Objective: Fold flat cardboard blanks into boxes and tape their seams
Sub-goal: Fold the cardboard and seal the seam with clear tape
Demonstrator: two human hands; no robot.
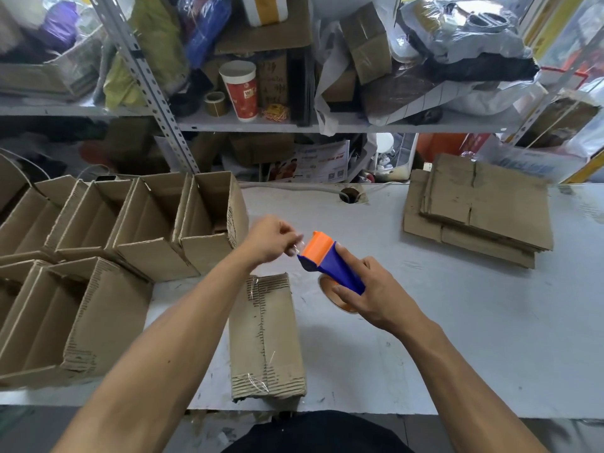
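Observation:
A folded cardboard box [266, 338] lies near the table's front edge, its long seam facing up with clear tape along it. Above and right of it my right hand [376, 297] grips a blue and orange tape dispenser [330, 259] with its tape roll underneath. My left hand [273, 238] pinches the clear tape end at the dispenser's orange mouth. A stack of flat cardboard blanks [480, 207] lies at the back right of the white table [457, 338].
Several open finished boxes [130, 223] stand in rows on the left half of the table. A cable hole [349, 194] sits at the table's back edge. Cluttered metal shelves [248, 122] with bags, cartons and a red cup rise behind.

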